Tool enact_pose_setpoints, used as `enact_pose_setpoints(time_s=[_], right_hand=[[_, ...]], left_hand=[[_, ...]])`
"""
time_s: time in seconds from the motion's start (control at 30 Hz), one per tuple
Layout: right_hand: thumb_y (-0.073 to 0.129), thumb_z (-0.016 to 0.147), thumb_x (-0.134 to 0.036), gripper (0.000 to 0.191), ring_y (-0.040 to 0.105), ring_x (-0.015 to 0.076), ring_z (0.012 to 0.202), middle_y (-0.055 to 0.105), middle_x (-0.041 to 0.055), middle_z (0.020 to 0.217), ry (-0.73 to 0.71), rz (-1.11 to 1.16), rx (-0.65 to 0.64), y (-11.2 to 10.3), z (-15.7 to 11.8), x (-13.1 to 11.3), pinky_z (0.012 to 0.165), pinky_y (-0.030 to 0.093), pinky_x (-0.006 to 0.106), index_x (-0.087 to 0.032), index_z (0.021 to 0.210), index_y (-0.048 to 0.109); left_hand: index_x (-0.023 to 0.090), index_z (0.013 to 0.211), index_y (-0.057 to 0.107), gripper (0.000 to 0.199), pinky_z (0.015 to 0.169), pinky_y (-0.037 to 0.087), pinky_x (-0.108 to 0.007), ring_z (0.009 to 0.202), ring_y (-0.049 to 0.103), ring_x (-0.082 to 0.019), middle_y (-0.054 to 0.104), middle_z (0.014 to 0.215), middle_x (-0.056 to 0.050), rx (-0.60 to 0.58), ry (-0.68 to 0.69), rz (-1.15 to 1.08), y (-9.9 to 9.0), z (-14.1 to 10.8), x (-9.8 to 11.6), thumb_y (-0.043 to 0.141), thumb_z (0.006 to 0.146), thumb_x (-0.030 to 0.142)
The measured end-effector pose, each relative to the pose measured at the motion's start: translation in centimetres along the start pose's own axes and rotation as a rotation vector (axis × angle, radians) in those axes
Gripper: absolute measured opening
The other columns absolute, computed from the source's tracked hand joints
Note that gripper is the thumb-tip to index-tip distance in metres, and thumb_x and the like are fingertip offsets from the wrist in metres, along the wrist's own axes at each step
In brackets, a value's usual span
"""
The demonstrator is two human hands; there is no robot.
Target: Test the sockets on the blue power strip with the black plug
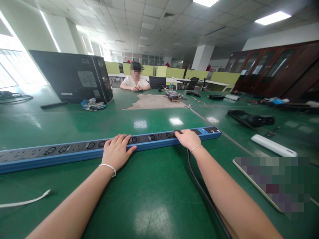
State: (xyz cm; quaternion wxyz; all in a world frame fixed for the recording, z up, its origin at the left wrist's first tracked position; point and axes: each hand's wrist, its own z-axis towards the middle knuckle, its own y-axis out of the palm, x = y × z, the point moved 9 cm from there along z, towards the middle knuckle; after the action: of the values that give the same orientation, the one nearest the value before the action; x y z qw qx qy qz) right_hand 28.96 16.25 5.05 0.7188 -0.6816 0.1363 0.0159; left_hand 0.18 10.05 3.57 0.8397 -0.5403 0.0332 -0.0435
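A long blue power strip (149, 144) with a black face and several sockets lies across the green table. My left hand (117, 149) grips it near its middle, fingers laid over the sockets and thumb along the front edge. Further right, my right hand (188, 139) is closed on a black plug (177, 132) at the strip's socket face. Fingers cover most of that plug, and I cannot tell how deep it sits. From under this hand a black power cord (199, 186) runs down past the right forearm.
A black computer tower (72, 78) and gloves (92, 104) stand back left. Across the table (119, 205) sits a person (136, 78). To the right are a black headset-like item (251, 119), a white bar (273, 145) and a pixelated tablet-like object (259, 186). A white cable (27, 201) lies at left.
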Motion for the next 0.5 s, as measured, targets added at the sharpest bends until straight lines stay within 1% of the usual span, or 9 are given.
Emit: enact_pose_setpoints(time_s=[0.13,0.2,0.27,0.37,0.43,0.5], right_hand=[[0.036,0.081,-0.052,0.049,0.063,0.0253,0.090,0.069,0.0135,0.091,-0.074,-0.031,0.005,0.0,0.8,-0.1,0.074,0.045,0.030,-0.017,0.074,0.069],[0.039,0.080,-0.049,0.047,0.063,0.0245,0.085,0.069,0.0134,0.083,-0.098,0.028,0.003,0.0,1.3,0.1,0.071,0.044,0.029,-0.015,0.066,0.068],[0.039,0.079,-0.048,0.046,0.063,0.0219,0.075,0.068,0.0106,0.072,-0.093,0.219,0.031,-0.4,1.8,0.7,0.066,0.045,0.028,-0.015,0.062,0.065],[0.041,0.079,-0.050,0.045,0.062,0.0173,0.063,0.064,0.0053,0.059,-0.088,0.587,0.104,-1.4,2.0,1.3,0.059,0.045,0.024,-0.015,0.063,0.062],[0.045,0.078,-0.050,0.042,0.060,0.0148,0.055,0.060,0.0027,0.051,-0.102,0.719,0.077,-1.3,1.7,0.8,0.054,0.044,0.023,-0.015,0.059,0.059],[0.048,0.078,-0.048,0.041,0.055,0.0120,0.043,0.054,0.0003,0.044,-0.114,0.761,-0.014,-0.5,1.2,-0.2,0.048,0.042,0.022,-0.017,0.053,0.053]], left_hand=[[0.024,0.127,0.046,0.052,0.097,0.030,-0.043,0.122,0.042,-0.025,0.053,0.130,-0.007,-0.004,-0.005,-0.005,0.1,0.0,-0.1,0.032,0.085,0.053],[0.025,0.127,0.046,0.052,0.097,0.030,-0.043,0.122,0.042,-0.025,0.053,0.129,-0.007,-0.003,-0.007,-0.005,0.1,0.0,-0.1,0.032,0.085,0.053],[0.025,0.127,0.046,0.052,0.097,0.030,-0.043,0.122,0.043,-0.025,0.053,0.129,-0.007,0.000,-0.007,-0.003,0.1,0.0,-0.1,0.032,0.085,0.053],[0.024,0.126,0.046,0.052,0.097,0.030,-0.043,0.121,0.043,-0.025,0.053,0.129,-0.008,0.010,-0.004,-0.005,0.1,0.0,-0.1,0.033,0.085,0.053],[0.024,0.126,0.047,0.052,0.097,0.030,-0.043,0.121,0.043,-0.026,0.053,0.128,-0.008,0.014,-0.001,-0.011,0.0,0.0,-0.1,0.033,0.085,0.053],[0.024,0.126,0.047,0.052,0.097,0.030,-0.043,0.122,0.043,-0.026,0.054,0.128,-0.008,0.012,-0.005,-0.015,0.0,0.0,-0.1,0.033,0.085,0.053]])
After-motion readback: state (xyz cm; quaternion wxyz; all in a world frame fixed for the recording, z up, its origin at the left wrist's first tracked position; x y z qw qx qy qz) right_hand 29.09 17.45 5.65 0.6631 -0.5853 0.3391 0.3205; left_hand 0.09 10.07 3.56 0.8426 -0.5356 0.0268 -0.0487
